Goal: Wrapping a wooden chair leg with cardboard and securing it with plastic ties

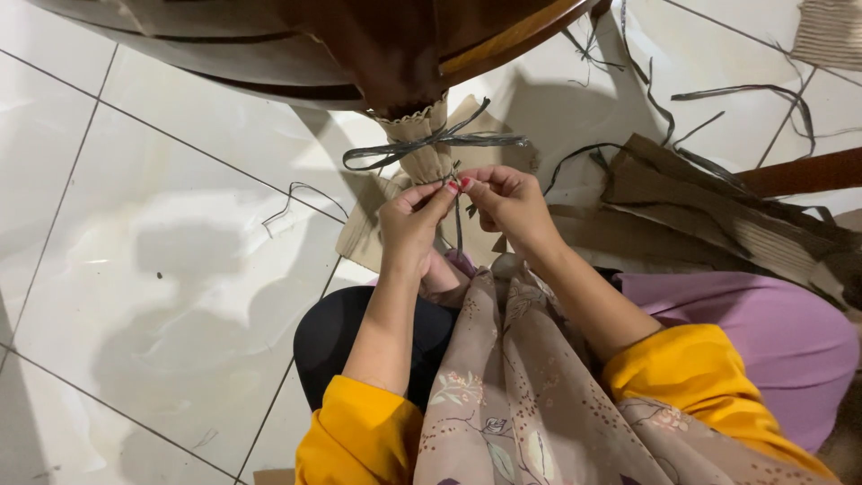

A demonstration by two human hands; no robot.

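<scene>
We noted a white tiled floor (162, 269) and a dark wooden chair (386, 45) above it. Brown cardboard (422, 144) wrapped the chair leg, its long axis upright, stiff yet crushable. A grey ribbon (431, 142) bound it crosswise, tails trailing sideways; we judged it light, limp, best held near the knot. Left hand (411, 220) and right hand (507, 202) each pinched a ribbon strand below the knot.

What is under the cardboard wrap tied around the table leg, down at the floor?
The cardboard wrap, bound with dark twine, flares out at its base onto the white tiled floor. Both the left hand and right hand cover its lower part; the leg inside is hidden.
</scene>
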